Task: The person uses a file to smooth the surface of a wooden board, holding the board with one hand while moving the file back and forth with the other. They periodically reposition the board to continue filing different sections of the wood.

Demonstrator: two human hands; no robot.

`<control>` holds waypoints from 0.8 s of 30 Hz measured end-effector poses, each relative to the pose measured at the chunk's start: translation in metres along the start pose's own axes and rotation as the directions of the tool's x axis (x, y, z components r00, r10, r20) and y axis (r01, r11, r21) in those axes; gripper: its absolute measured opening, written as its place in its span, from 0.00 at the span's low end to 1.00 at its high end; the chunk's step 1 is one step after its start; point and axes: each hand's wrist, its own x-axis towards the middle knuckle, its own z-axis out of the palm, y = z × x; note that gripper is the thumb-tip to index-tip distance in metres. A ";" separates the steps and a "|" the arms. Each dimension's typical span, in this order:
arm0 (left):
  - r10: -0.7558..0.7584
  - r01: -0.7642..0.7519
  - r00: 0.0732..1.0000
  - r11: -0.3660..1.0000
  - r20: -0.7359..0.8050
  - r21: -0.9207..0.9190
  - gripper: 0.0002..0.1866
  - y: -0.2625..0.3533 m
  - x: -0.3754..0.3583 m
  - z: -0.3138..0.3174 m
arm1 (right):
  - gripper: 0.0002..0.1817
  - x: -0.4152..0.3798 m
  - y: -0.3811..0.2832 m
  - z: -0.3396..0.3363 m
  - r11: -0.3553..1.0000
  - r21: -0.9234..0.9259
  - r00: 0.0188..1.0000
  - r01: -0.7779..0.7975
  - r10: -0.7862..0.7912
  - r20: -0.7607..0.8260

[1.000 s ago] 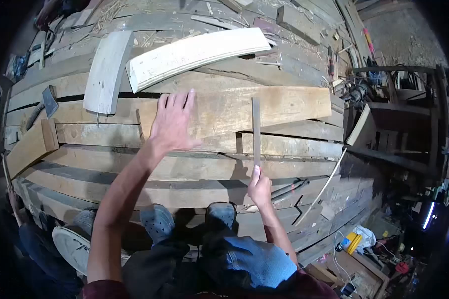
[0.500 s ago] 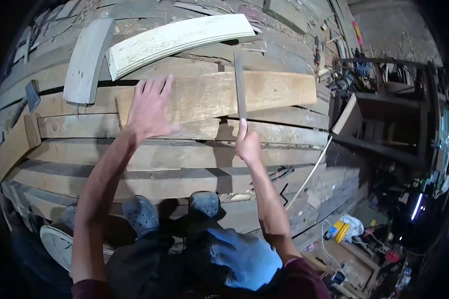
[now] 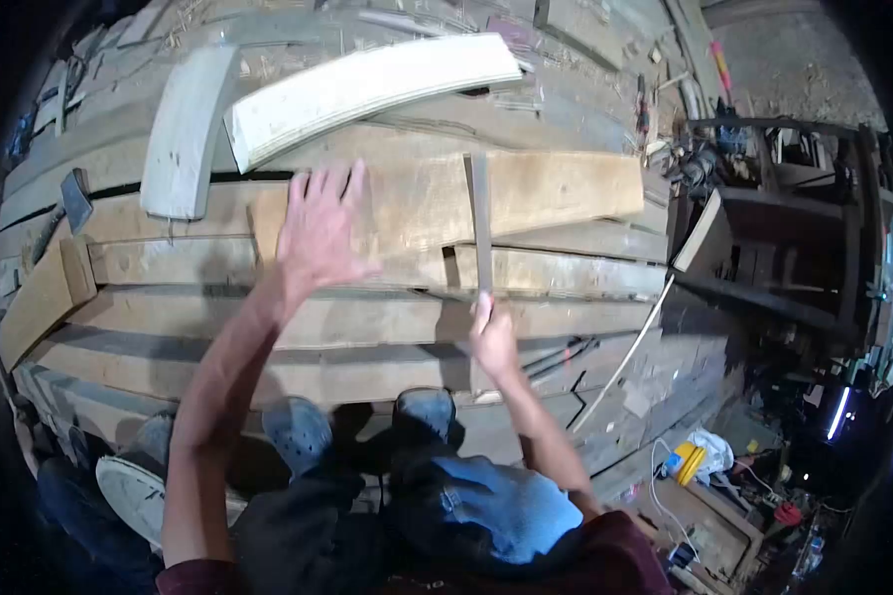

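**Left hand pins a plank while the right hand holds a thin blade across it**

Seen from above, at far left a pale curved board (image 3: 184,134) lies on a stack of rough timbers (image 3: 367,327); beside it a longer curved white board (image 3: 367,84) slants up to the right. Just below these lies a tan plank (image 3: 556,188), its long axis running left to right across the stack.

The left hand (image 3: 318,233) lies flat on the left end of the plank, fingers spread apart and pointing away from the person, pressing down rather than gripping.

Further right, the right hand (image 3: 491,332) sits nearer the person's body, closed around the lower end of a thin metal blade (image 3: 481,218). The blade points straight away from the person, at right angles to the plank's length, and crosses it near the middle. So the plank lies ahead of the right hand, and the left hand is the one already on it. Whether the blade touches the wood cannot be told.

Compared with half a second ago, the right hand has drawn back toward the body and the blade's tip now reaches only the plank's far edge; the left hand stays planted.
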 end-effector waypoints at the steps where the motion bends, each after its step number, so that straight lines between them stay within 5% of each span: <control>1: 0.007 -0.007 1.000 1.000 -0.005 0.002 0.65 -0.001 0.001 0.003 | 0.29 -0.003 0.003 -0.003 0.999 -0.020 0.999 0.036 -0.036 0.012; 3: 0.002 -0.002 1.000 1.000 -0.012 -0.003 0.67 -0.002 0.001 0.005 | 0.29 0.007 0.004 -0.018 0.987 -0.075 0.989 0.141 -0.138 0.043; 4: 0.009 -0.009 1.000 1.000 -0.008 -0.017 0.67 0.000 -0.001 0.002 | 0.28 0.006 -0.001 -0.025 0.999 -0.025 0.992 0.024 -0.020 0.123; 7: 0.024 -0.023 0.999 1.000 -0.023 0.011 0.67 -0.001 0.000 0.004 | 0.28 -0.006 -0.004 -0.014 0.999 0.032 0.996 0.041 -0.043 0.075; 8: 0.018 -0.018 1.000 0.999 -0.015 0.027 0.66 -0.001 0.000 0.004 | 0.24 -0.007 -0.005 -0.016 0.993 0.093 0.973 -0.069 0.046 0.227; 12: -0.010 0.008 1.000 0.999 0.027 0.050 0.65 0.004 0.000 -0.006 | 0.18 -0.007 -0.007 -0.008 0.955 0.058 0.957 0.290 -0.289 -0.026; 19: 0.007 -0.005 1.000 0.999 -0.019 0.053 0.63 0.005 -0.005 -0.002 | 0.14 -0.013 -0.009 -0.020 0.954 -0.142 0.965 0.263 -0.261 0.033; 20: 0.012 -0.012 1.000 0.999 -0.017 0.043 0.63 0.005 -0.005 -0.004 | 0.16 -0.019 -0.008 -0.020 0.973 -0.189 0.991 0.133 -0.131 0.023; 23: 0.026 -0.025 0.999 0.999 -0.041 0.034 0.63 0.003 -0.002 -0.005 | 0.18 0.000 -0.018 -0.012 0.968 -0.200 0.984 0.153 -0.167 -0.054; 24: 0.032 -0.030 0.998 0.999 -0.046 0.034 0.62 0.002 -0.002 -0.004 | 0.19 0.014 -0.037 -0.016 0.967 -0.248 0.997 0.061 -0.068 -0.021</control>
